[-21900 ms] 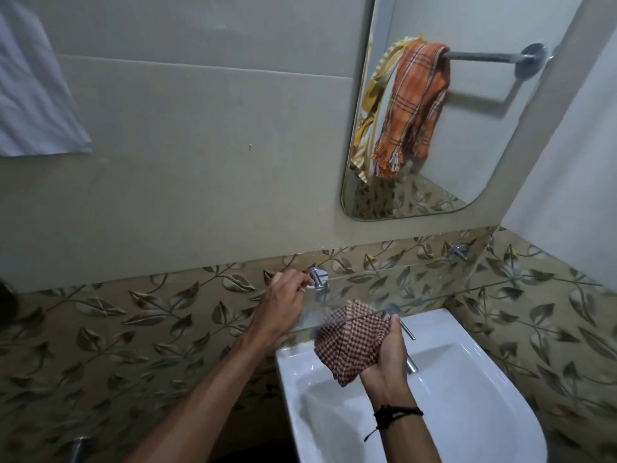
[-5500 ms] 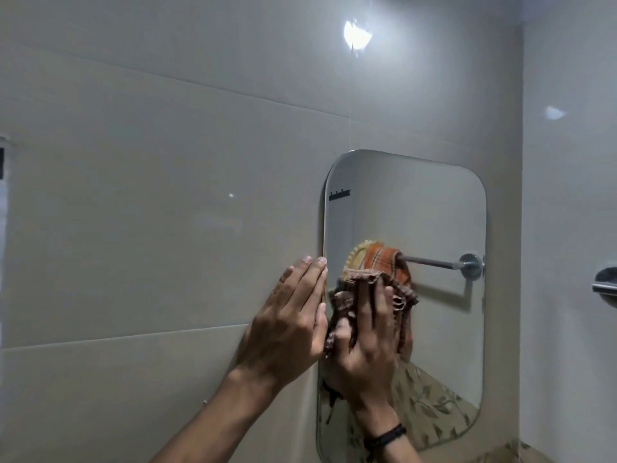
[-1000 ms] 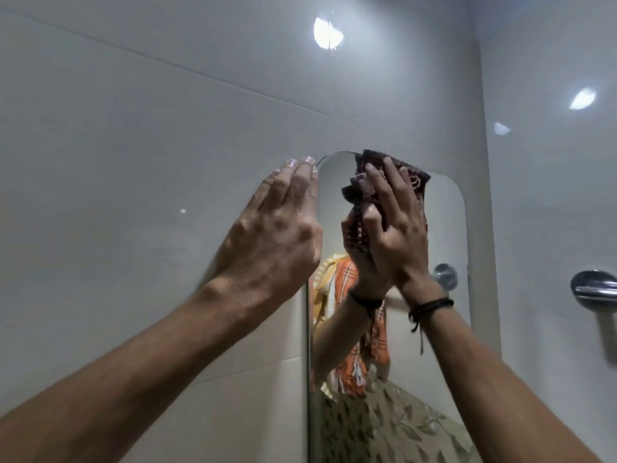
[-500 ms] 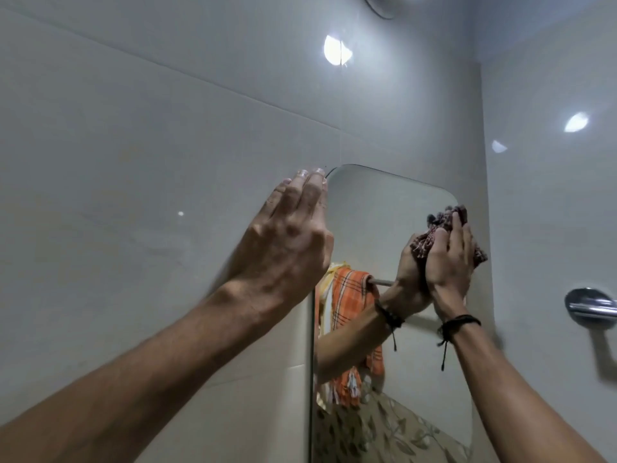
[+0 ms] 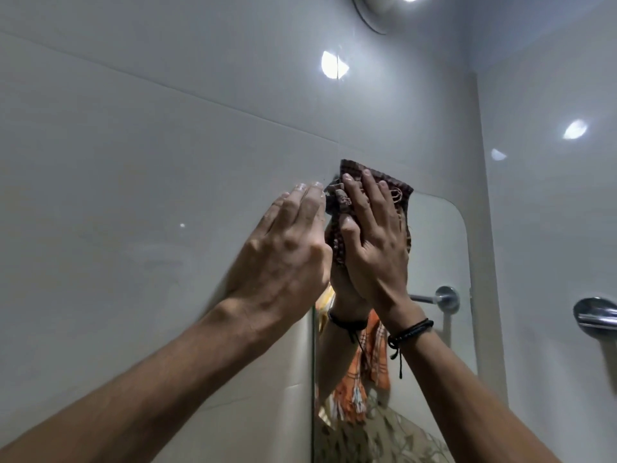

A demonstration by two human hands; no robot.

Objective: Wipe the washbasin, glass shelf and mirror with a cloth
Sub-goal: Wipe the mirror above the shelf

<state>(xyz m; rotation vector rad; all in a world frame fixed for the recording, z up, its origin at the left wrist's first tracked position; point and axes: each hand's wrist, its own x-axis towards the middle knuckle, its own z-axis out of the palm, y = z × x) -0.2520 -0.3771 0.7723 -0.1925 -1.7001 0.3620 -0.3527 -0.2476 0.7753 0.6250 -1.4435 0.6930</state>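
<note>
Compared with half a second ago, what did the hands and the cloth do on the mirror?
The right hand slid the cloth from the right side of the mirror up and left to its top left corner, fingers flat on the cloth. The left hand stayed flat on the wall tile beside the mirror's left edge.

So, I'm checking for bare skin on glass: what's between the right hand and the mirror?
The checked cloth. In the head view, the right hand presses it flat against the mirror, near its top left corner.
</note>
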